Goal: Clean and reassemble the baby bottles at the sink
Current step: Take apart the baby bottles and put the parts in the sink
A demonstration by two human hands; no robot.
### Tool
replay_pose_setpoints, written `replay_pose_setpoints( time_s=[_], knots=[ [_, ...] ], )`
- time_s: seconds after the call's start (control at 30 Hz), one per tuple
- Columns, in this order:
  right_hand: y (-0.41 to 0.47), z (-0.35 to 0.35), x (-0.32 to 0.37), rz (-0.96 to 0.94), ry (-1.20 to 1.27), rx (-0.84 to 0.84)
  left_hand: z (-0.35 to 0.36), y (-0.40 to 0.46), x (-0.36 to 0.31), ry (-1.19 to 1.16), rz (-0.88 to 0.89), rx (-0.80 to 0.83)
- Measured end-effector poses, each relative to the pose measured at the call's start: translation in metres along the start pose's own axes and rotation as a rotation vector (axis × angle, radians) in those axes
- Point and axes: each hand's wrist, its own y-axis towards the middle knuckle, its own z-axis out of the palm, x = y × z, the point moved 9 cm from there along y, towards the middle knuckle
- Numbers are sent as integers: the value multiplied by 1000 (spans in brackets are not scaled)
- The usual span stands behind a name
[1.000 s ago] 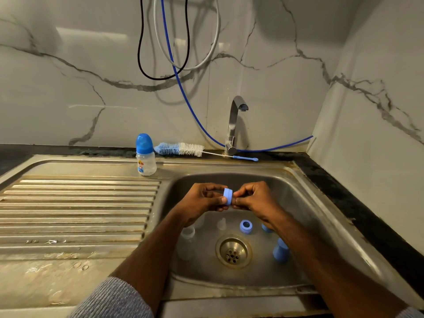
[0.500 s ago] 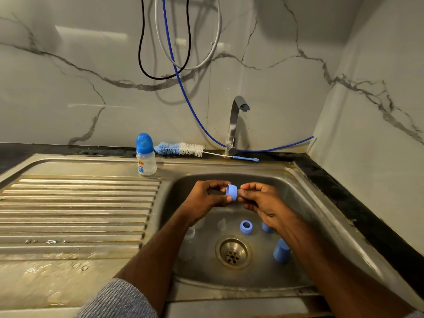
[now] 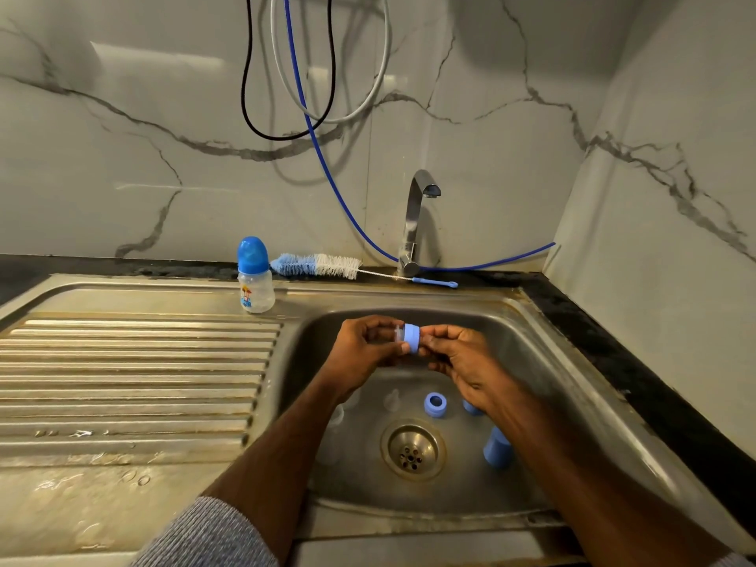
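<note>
Head view: at the centre of the frame, above the sink basin (image 3: pixel 532 362), a blue bottle ring (image 3: pixel 411 337) with a clear teat is pinched between the left hand (image 3: pixel 364 349) and the right hand (image 3: pixel 458 358). Another blue ring (image 3: pixel 435 404) is seen below, beside the drain (image 3: pixel 412 450). An assembled baby bottle (image 3: pixel 255 276) is stood at the upper left of the basin.

stained brushed steel sink (image 3: pixel 544 362); glossy marble wall (image 3: pixel 122 157); matt blue plastic ring (image 3: pixel 411 336); bristly brush (image 3: pixel 317 265).
</note>
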Motion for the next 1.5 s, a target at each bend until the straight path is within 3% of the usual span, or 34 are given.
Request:
replay_pose_setpoints(
  time_s=[0.27, 0.47, 0.57, 0.7, 0.8, 0.93, 1.2, 1.37, 1.5],
  knots=[
    [1, 8, -1, -40, -78, 116, -1, -1, 9, -44, -73, 8],
    [11, -6, 3, -135, -194, 32, -9, -2, 15, 47, -128, -30],
    [14, -23, -2, -185, -508, 46, -18, -2, 25, 170, -172, -116],
    [12, -52, -28, -92, -1190, 73, -11, -4, 30, 188, -204, -75],
    [10, -58, -50, 26, -1415, 167, -5, -6, 25, 241, -169, -39],
    [8, -47, -68, 86, -1451, 292, -6, -7, 20, 387, -121, -17],
    [7, -42, -96, 174, -1585, 446, 0, -2, 25, 402, -148, 27],
    [10, -47, -101, 222, -1528, 424, -1, -1, 24, 414, -140, 34],
    [20, -36, -61, -22, -1244, 259, -3, 1, 24, 461, -118, 28]
  ],
)
